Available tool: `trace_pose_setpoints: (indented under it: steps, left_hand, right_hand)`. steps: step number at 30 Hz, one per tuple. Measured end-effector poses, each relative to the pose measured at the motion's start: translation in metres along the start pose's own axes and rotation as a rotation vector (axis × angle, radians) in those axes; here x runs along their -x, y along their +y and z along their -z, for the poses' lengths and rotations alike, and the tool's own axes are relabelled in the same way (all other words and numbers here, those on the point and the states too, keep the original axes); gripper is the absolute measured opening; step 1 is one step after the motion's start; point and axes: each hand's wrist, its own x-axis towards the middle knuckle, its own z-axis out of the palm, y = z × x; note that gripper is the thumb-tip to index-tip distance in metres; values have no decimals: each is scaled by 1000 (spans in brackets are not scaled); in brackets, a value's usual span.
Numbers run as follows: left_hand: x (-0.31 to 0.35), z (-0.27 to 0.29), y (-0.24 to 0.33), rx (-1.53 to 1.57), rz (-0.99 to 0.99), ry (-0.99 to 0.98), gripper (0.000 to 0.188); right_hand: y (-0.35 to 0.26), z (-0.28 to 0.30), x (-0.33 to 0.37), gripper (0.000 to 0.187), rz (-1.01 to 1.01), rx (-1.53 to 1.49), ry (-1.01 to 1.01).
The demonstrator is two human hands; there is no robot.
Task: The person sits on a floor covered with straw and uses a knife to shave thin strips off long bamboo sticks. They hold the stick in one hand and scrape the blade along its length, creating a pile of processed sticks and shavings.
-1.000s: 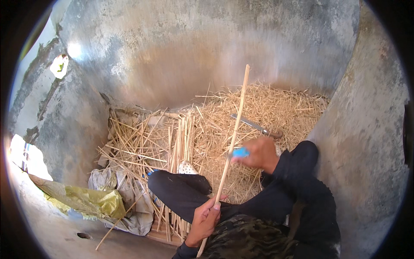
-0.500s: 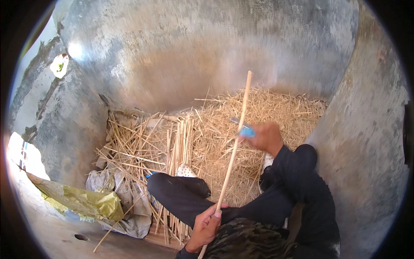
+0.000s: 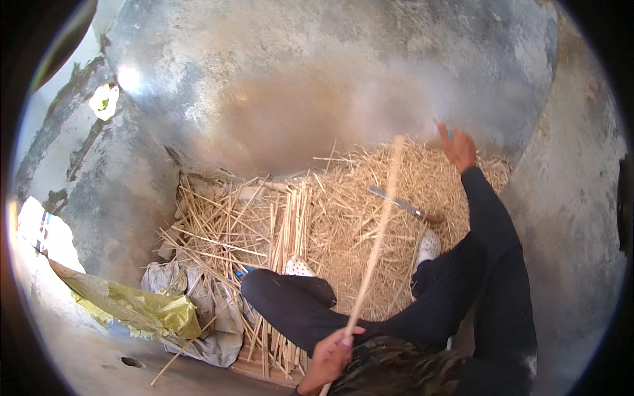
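Observation:
A long pale stick (image 3: 375,254) slants up and away over the straw, its far part smeared by motion. My left hand (image 3: 332,353), low in front of my lap, is closed around the stick's near end. Out past the stick's far end, on the right, my right hand (image 3: 460,150) is raised and closed on a small blue tool (image 3: 450,134). Only a blue bit and a thin tip show; the fingers hide the rest. Beneath the stick lies a long knife (image 3: 395,200) with a dark blade on the straw, its wooden handle toward my right foot.
Straw and shavings (image 3: 343,231) cover the floor between my shoes. Left of them are a row of straight sticks (image 3: 288,224) and a loose pile (image 3: 218,221). A grey cloth (image 3: 221,330) and yellow sacking (image 3: 152,310) lie at the left. A concrete wall (image 3: 317,79) curves around.
My right hand has moved with the blue tool from the middle of the stick to beyond its far end, rightward. The knife on the straw now shows more. The stick's far end has dipped.

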Motion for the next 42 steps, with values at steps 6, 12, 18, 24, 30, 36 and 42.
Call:
trace_pose_setpoints:
  steps: [6,12,18,24,30,36,42]
  left_hand:
    - [-39,20,19,197,-8,2,32]
    - [-37,9,18,122,-27,-28,34]
    - [-28,4,20,-13,-73,39,33]
    - [-28,11,10,-16,-73,75,32]
    - [-27,8,14,42,-53,36,31]
    - [-28,1,21,148,13,13,28]
    - [-25,2,18,169,-9,-12,28]
  right_hand:
    - [-117,48,189,41,472,-451,-285]
    - [-147,81,215,62,702,-400,-432]
    - [-157,85,218,64,768,-508,-393]
    - [-141,46,193,69,583,-350,-324]
    - [-137,41,177,70,551,-320,-211]
    - [-141,63,192,71,632,-357,-363]
    - [-125,41,166,63,389,-232,-374]
